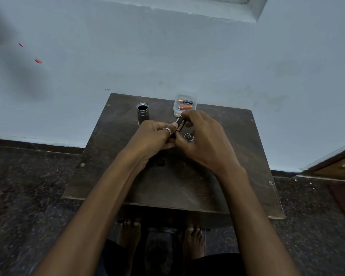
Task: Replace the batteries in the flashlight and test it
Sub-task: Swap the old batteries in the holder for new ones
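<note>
1. The near half of the dark table [187,188] is bare, crossed only by the two forearms.
2. Both hands meet at the table's middle, left hand [153,136] and right hand [205,140] touching, blocking the way straight back.
3. The flashlight body [142,112] stands upright at the back left.
4. The clear plastic box [184,105] of batteries sits at the back edge, just beyond the right hand.
5. The small cap [189,136] lies under the right hand's fingers.
6. The table's right side is open.

wall [167,56]: pale blue | floor [28,186]: dark speckled | table [167,186]: dark wood
</note>
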The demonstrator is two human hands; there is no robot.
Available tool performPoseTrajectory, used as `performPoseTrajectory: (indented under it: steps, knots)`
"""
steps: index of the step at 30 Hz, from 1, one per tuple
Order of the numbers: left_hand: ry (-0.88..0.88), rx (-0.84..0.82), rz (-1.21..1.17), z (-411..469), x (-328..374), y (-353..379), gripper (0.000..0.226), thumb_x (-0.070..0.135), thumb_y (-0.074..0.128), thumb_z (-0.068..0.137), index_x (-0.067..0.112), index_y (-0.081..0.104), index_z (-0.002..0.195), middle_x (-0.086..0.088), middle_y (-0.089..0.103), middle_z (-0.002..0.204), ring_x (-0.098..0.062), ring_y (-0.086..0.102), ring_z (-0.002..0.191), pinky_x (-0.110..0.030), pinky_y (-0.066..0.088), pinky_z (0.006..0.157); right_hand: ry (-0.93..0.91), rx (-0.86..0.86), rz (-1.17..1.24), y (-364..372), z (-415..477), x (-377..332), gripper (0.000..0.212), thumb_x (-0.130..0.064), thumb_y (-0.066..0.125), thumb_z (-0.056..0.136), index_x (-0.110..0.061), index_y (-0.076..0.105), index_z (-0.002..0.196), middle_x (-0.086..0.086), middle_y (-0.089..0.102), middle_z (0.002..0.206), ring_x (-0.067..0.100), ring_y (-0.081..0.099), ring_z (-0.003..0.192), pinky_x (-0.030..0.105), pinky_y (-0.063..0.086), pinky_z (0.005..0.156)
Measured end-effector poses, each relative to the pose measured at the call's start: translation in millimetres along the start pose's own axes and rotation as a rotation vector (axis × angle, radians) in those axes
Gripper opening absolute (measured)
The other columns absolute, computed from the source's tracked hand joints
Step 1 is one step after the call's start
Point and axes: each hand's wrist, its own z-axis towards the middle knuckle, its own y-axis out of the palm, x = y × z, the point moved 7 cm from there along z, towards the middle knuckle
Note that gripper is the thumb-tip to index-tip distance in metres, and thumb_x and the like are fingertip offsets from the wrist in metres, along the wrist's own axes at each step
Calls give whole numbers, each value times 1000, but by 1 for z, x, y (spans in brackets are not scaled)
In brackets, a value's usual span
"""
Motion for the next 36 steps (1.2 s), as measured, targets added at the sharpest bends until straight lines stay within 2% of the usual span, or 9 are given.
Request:
performPoseTrajectory:
  steps: [9, 14, 20, 23, 25, 27, 29, 31, 36]
  knots:
    - [29, 14, 21, -2, 3, 2, 25, 25, 61, 97, 9, 79, 89, -3, 76, 76, -10, 73, 74, -20, 58, 66, 18, 39, -14, 3, 1, -1, 35, -28, 67, 84, -14, 58, 114, 4, 69, 99, 22, 65, 83, 30, 48, 68]
    - [14, 17, -38, -2, 2, 1, 26, 22, 60, 98, 3, 77, 93, -5, 77, 79, -9, 74, 75, -18, 57, 65, 28, 18, 109, 4, 3, 2, 31, -28, 63, 83, -14, 65, 111, 4, 72, 97, 20, 69, 83, 41, 58, 74]
    - [-35, 43, -93, -1, 0, 0, 27, 21, 59, 99, 1, 75, 91, -6, 72, 73, -6, 70, 68, -17, 58, 64, -24, 0, 188, 1, 5, 5, 32, -19, 79, 82, -13, 75, 113, 4, 76, 105, 17, 71, 92, 34, 59, 85]
    - [-43, 45, -129, -1, 0, 3, 27, 19, 59, 99, -2, 74, 95, -10, 72, 84, -8, 70, 72, -19, 60, 70, 19, 6, 229, 0, 6, 13, 30, -15, 78, 85, -12, 76, 115, 4, 77, 108, 14, 72, 95, 29, 58, 89]
    - [-56, 48, -151, -1, 1, 3, 26, 19, 59, 98, -2, 74, 98, -11, 73, 88, -9, 70, 75, -20, 60, 71, 84, 21, 303, -2, 6, 19, 25, -18, 75, 89, -13, 77, 114, 0, 78, 106, 8, 73, 94, 23, 58, 87]
    - [-74, 45, -172, -1, 0, 4, 26, 19, 60, 98, -4, 73, 101, -12, 71, 85, -10, 70, 72, -19, 60, 68, 169, 66, 383, -5, 7, 27, 17, -21, 69, 95, -15, 78, 108, -3, 79, 96, 7, 74, 88, 27, 60, 81]
    - [-84, 35, -190, -2, 0, 5, 28, 18, 60, 98, -7, 71, 101, -12, 70, 81, -10, 69, 69, -18, 59, 65, 321, 110, 558, -5, 6, 37, 18, -24, 61, 100, -15, 77, 99, -1, 78, 88, 12, 76, 84, 36, 60, 72]
    - [-88, 28, -196, -2, 0, 6, 28, 19, 60, 98, -8, 70, 100, -12, 70, 78, -9, 69, 68, -18, 59, 65, 485, 152, 801, -3, 2, 46, 24, -24, 55, 104, -11, 73, 95, 0, 78, 85, 15, 77, 81, 31, 59, 65]
    - [-92, 40, -199, -1, 0, 5, 24, 20, 62, 97, -1, 71, 90, -10, 72, 73, -7, 70, 62, -17, 57, 60, 738, 213, 969, 1, -10, 71, 25, -24, 55, 104, -6, 68, 91, 3, 74, 78, 21, 77, 80, 27, 63, 73]
